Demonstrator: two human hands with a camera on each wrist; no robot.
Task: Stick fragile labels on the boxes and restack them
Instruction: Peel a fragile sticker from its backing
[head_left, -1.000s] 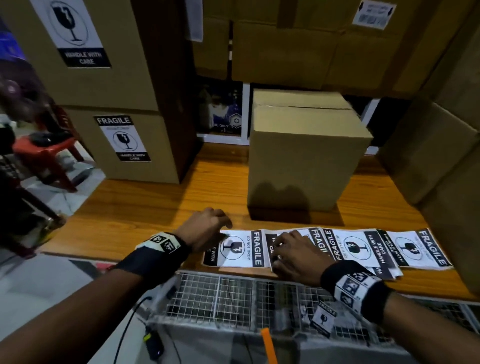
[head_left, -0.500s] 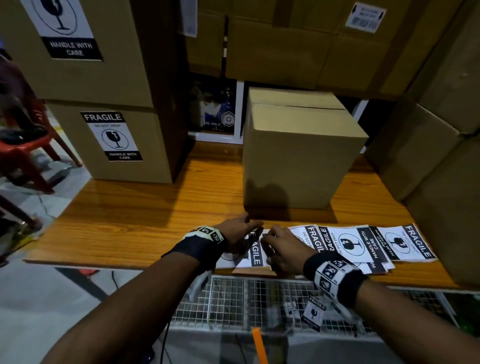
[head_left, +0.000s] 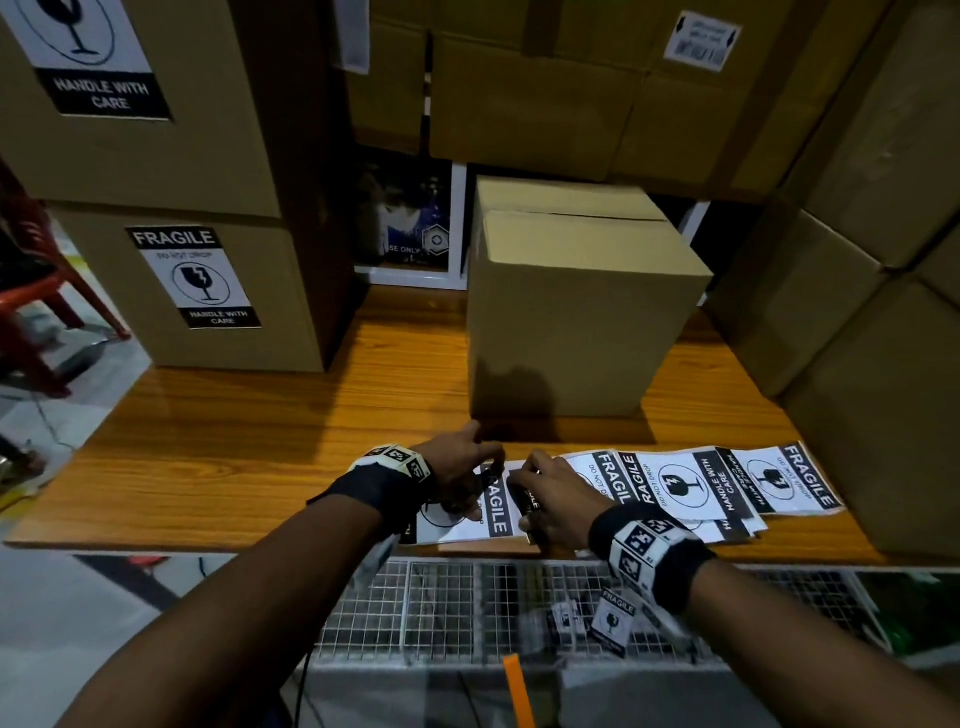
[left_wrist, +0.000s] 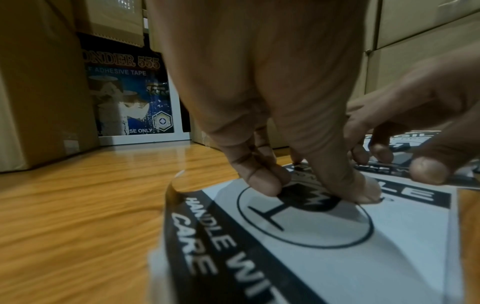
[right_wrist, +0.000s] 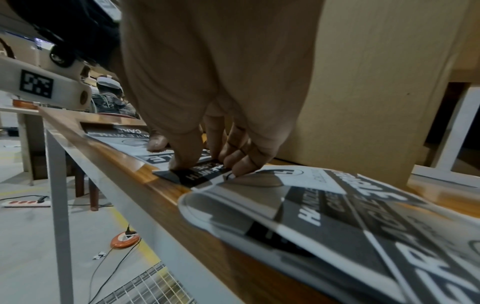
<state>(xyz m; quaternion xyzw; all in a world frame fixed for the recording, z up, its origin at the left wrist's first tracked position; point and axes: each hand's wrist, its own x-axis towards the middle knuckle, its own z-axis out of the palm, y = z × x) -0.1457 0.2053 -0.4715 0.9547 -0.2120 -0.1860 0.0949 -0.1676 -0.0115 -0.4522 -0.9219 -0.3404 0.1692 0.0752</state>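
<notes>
Stacked brown cardboard boxes bearing fragile labels fill the upper left of the head view, and one plain brown cardboard box with no label on its visible faces stands at centre on the orange-brown wooden tabletop. Below it, along the table's near edge, lies a strip of black-and-white paper fragile labels, overlapping, thin and floppy, so they will likely curl or crease if lifted by the middle; a corner is the better hold. The left hand presses two fingertips down on the leftmost label, nothing clasped. The right hand seems to pinch the neighbouring label's dark edge, though blur leaves that uncertain.
</notes>
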